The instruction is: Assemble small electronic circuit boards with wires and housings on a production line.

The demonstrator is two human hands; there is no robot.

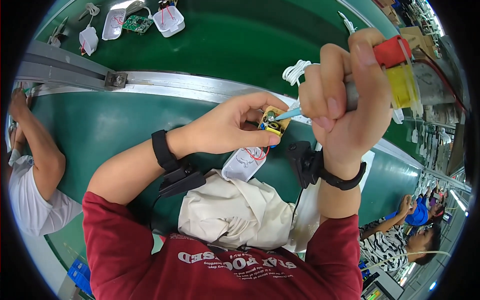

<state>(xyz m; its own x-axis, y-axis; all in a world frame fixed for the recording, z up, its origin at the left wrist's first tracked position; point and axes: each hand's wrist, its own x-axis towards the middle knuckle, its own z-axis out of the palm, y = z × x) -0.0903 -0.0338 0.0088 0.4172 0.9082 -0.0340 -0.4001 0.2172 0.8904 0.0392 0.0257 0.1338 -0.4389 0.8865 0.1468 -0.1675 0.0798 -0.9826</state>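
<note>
A small circuit board with several components sits between the thumb and fingers of my left hand, over the green table. My right hand is wrapped around a grey tube-shaped tool bound with red and yellow bands. Its light blue tapered tip reaches the components on the board; whether it touches them I cannot tell. Thin red wires run from the board to an open white plastic housing just below it. Under the housing lies a bundled cream cloth, close to my body.
A metal rail crosses the green table beyond my hands. Past it lie white housings, a green circuit board and a coiled white cable. Other people work at left and right.
</note>
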